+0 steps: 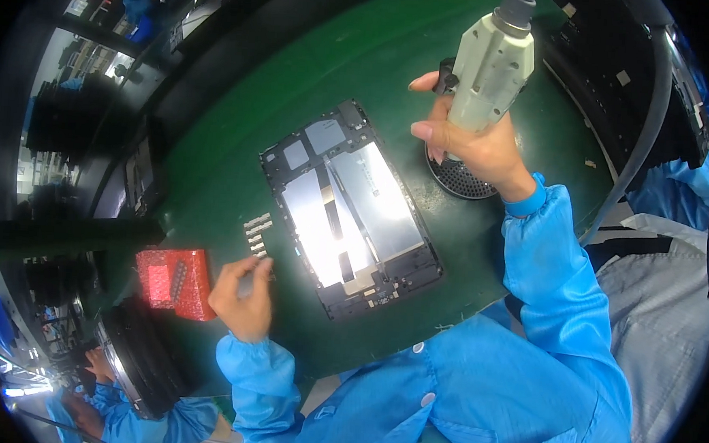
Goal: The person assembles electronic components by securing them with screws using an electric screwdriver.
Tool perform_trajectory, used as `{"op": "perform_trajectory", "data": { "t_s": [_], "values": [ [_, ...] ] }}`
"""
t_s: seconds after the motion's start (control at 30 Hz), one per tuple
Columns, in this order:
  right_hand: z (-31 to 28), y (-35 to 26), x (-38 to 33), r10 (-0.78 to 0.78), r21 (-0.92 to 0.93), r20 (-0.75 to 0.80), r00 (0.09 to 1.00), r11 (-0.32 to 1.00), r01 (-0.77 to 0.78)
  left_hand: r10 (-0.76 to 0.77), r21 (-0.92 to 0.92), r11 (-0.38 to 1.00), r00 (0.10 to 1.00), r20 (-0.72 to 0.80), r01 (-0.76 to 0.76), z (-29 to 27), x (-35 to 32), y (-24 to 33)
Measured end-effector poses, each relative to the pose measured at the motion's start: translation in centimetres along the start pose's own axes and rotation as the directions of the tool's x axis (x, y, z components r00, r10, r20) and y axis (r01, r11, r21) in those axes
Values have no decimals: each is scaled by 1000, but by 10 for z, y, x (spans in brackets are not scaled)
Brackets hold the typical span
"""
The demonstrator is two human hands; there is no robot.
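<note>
My right hand (493,153) is wrapped round a pale electric screwdriver (492,71), with a thick grey cord at its top end. Its lower tip is hidden behind my hand, over a round black dish full of small holes (464,182). Down on the left, thumb and forefinger of my left hand (244,296) pinch together at the near end of a row of small pale pieces (255,233). Whatever lies between those fingertips is too small to make out. Between my hands an opened tablet (354,209) lies flat, its shiny silver inside facing up.
A red bubble-wrap packet (196,285) lies left of my left hand, beside a stack of dark panels (139,358). The green mat (315,73) covers the bench. A grey cable (648,130) hangs at right. Co-workers in blue sleeves (167,425) are at the lower left and elsewhere.
</note>
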State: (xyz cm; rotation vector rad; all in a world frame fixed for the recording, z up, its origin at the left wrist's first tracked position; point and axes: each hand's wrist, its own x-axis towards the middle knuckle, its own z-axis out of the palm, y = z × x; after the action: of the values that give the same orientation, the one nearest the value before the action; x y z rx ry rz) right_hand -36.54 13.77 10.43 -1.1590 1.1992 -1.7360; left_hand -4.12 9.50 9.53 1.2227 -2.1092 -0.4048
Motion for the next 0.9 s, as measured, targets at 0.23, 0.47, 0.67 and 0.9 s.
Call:
{"op": "perform_trajectory", "data": {
  "t_s": [0.23,0.47,0.67,0.9],
  "values": [
    [3,4,2,39,-44,19,999,998,-38,559,-382,788,822,114,-483,37,-32,45],
    [5,6,-1,44,-15,29,999,999,-44,501,-442,788,863,58,-428,67,-23,62],
    [8,5,-5,8,-43,-30,1000,999,-10,26,-481,876,993,117,33,39,-17,49],
    [-1,4,-3,-157,-31,31,987,987,158,-332,-621,557,833,443,552,22,-17,26]
  ]
}}
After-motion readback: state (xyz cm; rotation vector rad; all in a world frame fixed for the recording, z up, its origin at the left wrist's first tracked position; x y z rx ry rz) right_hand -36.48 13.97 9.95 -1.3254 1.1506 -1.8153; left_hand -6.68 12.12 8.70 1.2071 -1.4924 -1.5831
